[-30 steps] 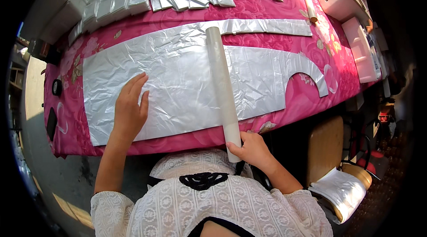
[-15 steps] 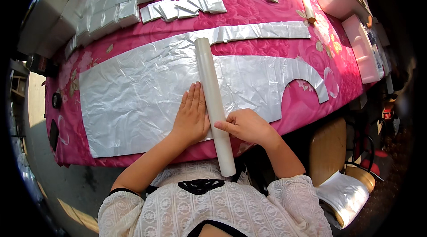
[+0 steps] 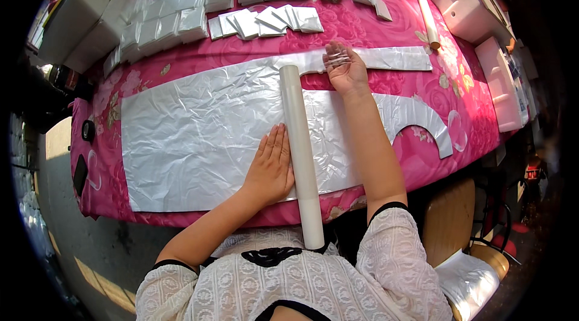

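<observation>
A silvery white plastic apron lies spread on the table, with a long tie strip along its far side and a curved cutout at its right end. Across the apron rests a pale tube, its near end overhanging the table edge. My left hand lies flat on the plastic, fingers together and straight, against the tube's left side. Past the tube's far end, my right hand is palm up at the tie strip, fingers stretched out. Thin, shiny clear film crosses its fingers.
Several stacks of folded white plastic packets stand at the far left. Another tube lies at the far right, near white foam boxes. A black roll sits at the left edge. A wooden chair stands at the lower right.
My right hand has left the tube's side and reached forward to the tie strip, turning palm up. The left hand stays flat beside the tube. The whole view has shifted slightly.
</observation>
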The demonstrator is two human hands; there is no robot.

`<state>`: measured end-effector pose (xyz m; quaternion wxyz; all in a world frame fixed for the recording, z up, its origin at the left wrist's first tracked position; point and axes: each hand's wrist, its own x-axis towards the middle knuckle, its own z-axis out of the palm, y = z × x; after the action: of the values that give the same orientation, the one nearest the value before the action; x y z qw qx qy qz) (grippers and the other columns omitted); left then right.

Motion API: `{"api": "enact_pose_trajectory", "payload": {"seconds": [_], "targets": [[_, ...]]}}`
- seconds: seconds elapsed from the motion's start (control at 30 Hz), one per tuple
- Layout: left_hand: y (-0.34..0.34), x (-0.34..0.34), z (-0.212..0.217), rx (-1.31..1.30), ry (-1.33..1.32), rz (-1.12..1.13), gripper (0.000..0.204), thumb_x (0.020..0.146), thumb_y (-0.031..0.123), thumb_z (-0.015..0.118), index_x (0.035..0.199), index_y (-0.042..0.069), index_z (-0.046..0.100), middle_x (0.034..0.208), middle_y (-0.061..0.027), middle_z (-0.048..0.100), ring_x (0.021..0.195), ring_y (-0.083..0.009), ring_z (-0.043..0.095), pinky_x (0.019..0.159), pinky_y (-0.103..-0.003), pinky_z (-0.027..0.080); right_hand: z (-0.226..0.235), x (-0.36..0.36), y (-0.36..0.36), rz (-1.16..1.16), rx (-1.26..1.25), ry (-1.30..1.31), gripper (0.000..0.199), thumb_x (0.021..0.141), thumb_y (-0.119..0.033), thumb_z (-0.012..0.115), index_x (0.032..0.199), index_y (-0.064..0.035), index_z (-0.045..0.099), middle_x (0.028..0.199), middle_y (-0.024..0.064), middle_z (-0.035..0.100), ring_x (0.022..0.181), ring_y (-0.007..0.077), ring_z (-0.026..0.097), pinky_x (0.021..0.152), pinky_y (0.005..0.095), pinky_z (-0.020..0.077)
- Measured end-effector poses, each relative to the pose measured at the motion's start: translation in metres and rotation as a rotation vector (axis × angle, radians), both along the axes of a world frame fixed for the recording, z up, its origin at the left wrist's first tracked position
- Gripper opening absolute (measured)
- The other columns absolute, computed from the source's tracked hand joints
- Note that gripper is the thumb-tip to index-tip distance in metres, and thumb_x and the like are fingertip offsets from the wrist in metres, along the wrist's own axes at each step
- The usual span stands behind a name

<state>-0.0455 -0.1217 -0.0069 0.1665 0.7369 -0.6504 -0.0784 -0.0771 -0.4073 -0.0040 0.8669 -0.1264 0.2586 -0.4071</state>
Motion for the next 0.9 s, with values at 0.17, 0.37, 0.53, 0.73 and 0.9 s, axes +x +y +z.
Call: {"api": "enact_pose_trajectory", "payload": {"seconds": [0.17, 0.37, 0.53, 0.73, 0.9], "targets": [[-0.003, -0.004, 0.0, -0.044, 0.009, -0.005, 0.066, 0.082, 0.02, 0.039, 0.135, -0.015, 0.021, 0.143, -0.0297, 0.019, 0.137, -0.0382, 0.015, 0.112, -0.044, 0.009, 0.016, -0.134, -0.124, -0.053, -0.287, -0.333, 0.025, 0.091, -0.014, 0.044, 0.105, 0.0025, 0.057, 0.106, 0.0141, 0.063, 0.095, 0.0259, 0.062, 0.085, 0.0373, 0.049], [0.0, -0.003, 0.001, -0.047, 0.012, 0.0, 0.065, 0.082, 0.02, 0.038, 0.134, -0.016, 0.022, 0.142, -0.0303, 0.021, 0.136, -0.0387, 0.016, 0.112, -0.045, 0.01, 0.141, -0.101, -0.031, -0.329, -0.562, 0.097, 0.035, 0.098, -0.02, 0.034, 0.122, 0.0006, 0.049, 0.126, 0.014, 0.053, 0.119, 0.0258, 0.049, 0.1, 0.0407, 0.0419], [-0.001, -0.002, -0.01, -0.065, 0.002, -0.008, 0.065, 0.083, 0.022, 0.038, 0.134, -0.016, 0.023, 0.142, -0.0301, 0.022, 0.136, -0.0386, 0.017, 0.112, -0.045, 0.01, 0.113, 0.028, 0.151, 0.368, -1.24, 0.517, 0.029, 0.096, -0.02, 0.046, 0.111, 0.0014, 0.059, 0.099, 0.0091, 0.066, 0.084, 0.012, 0.057, 0.077, 0.0275, 0.0436], [-0.009, -0.005, -0.029, -0.131, -0.101, -0.026, 0.069, 0.082, 0.027, 0.04, 0.136, -0.013, 0.021, 0.144, -0.0282, 0.018, 0.137, -0.037, 0.014, 0.112, -0.045, 0.01, 0.01, 0.161, 0.32, 0.666, -1.756, 0.686, 0.039, 0.09, -0.018, 0.047, 0.123, 0.003, 0.046, 0.125, 0.0197, 0.05, 0.123, 0.0381, 0.04, 0.103, 0.0506, 0.0269], [-0.012, -0.014, -0.027, -0.112, -0.001, -0.016, 0.071, 0.081, 0.025, 0.042, 0.137, -0.012, 0.019, 0.145, -0.0275, 0.015, 0.138, -0.0369, 0.012, 0.112, -0.045, 0.009, 0.033, 0.153, 0.371, 0.849, -1.852, 0.345, 0.066, 0.086, -0.032, 0.054, 0.134, 0.0056, 0.031, 0.139, 0.0252, 0.033, 0.133, 0.0379, 0.023, 0.109, 0.0432, 0.0207]]}}
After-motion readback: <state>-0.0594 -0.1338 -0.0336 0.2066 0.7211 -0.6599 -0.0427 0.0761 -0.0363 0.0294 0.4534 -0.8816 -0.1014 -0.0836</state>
